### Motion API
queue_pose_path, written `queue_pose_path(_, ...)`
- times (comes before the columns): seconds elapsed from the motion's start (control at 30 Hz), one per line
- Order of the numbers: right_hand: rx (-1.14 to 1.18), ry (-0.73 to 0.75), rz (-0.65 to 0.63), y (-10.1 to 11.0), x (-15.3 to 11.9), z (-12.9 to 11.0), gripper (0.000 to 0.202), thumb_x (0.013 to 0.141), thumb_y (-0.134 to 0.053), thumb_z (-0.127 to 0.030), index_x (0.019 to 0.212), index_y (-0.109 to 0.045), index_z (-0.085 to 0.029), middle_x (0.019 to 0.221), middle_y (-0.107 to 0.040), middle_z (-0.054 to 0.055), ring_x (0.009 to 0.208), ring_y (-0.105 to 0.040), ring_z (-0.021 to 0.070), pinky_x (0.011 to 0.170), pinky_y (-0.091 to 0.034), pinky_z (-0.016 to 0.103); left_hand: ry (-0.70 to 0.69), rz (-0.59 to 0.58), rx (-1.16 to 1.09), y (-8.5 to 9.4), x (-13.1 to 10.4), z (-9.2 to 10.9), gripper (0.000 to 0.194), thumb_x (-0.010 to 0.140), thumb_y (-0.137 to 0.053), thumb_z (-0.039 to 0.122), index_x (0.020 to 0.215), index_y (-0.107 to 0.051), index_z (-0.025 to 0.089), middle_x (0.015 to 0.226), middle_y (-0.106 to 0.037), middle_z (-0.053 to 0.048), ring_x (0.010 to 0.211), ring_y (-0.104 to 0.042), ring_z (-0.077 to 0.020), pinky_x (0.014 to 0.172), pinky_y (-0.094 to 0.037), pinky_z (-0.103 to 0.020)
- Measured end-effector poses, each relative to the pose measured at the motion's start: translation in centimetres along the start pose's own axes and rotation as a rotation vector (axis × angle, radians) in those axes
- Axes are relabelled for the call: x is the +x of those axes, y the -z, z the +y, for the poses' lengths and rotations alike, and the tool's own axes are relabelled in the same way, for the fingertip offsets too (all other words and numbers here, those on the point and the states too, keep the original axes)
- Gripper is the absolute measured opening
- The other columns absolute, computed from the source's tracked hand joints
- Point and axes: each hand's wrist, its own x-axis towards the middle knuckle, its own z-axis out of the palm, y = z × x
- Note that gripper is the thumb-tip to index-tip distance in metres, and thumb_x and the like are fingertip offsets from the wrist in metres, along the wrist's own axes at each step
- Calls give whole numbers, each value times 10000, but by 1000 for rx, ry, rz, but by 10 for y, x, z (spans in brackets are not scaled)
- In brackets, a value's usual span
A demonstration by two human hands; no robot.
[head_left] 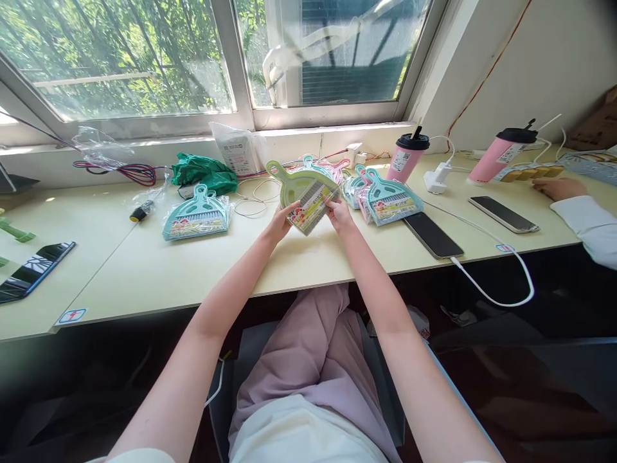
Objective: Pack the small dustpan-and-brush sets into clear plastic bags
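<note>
One green dustpan set (307, 198), as I watch through the distant head camera, is tilted above the pale tabletop (154, 270), handle toward 10 o'clock, with the left hand (279, 223) grasping it at 8 o'clock and the right hand (340, 217) at 4, thumbs over its front. Both bare arms stretch forward and converge there. Outward, I see a wrapped teal set (196, 217) at 9 o'clock and a pile of wrapped sets (393, 200) at 3.
</note>
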Motion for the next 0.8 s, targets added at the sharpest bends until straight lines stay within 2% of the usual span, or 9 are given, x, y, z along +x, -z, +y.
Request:
queue_pose_path(0.13,20,-2,54,0,-3,-5,302,784,-736,-77,1035,-683,-237,1033,-800,18,1195,-717,224,1058,-629,427,-7,-36,10,-2,1,-5,546,674,-898,415,1119,-709,160,1138,-786,-114,1245,-689,-336,1119,-521,-450)
queue_pose_path(0.23,22,26,81,1,-2,-5,280,777,-742,-76,1003,-680,-228,1059,-798,29,1209,-712,229,1065,-624,421,-32,-10,56,-3,3,-10,589,632,-914,369,1150,-698,190,1128,-786,-92,1205,-708,-318,1080,-541,-451)
queue_pose_path(0.33,0,54,81,4,2,-4,288,754,-780,-86,987,-683,-224,1065,-798,39,1198,-716,237,1053,-631,418,19,17,140,-1,5,-15,606,575,-933,352,1111,-698,196,1071,-787,-79,1132,-732,-315,1014,-565,-461)
queue_pose_path(0.5,16,46,101,8,10,-1,214,793,-767,-108,963,-695,-215,987,-800,28,1124,-742,217,1027,-644,382,2,50,182,0,7,-19,598,529,-946,360,1057,-720,197,1048,-793,-79,1082,-736,-324,974,-574,-472)
queue_pose_path(0.67,5,42,95,9,11,-1,177,819,-796,-158,955,-699,-218,930,-793,10,1054,-758,204,990,-657,361,1,21,191,-1,7,-18,607,522,-959,371,1060,-737,200,1054,-801,-87,1111,-728,-339,993,-566,-497)
queue_pose_path(0.8,14,19,107,10,8,-4,189,844,-739,-96,983,-696,-215,942,-797,4,1036,-760,187,1014,-643,354,21,2,202,-2,6,-14,636,526,-959,356,1098,-735,190,1115,-791,-110,1164,-714,-357,1030,-548,-522)
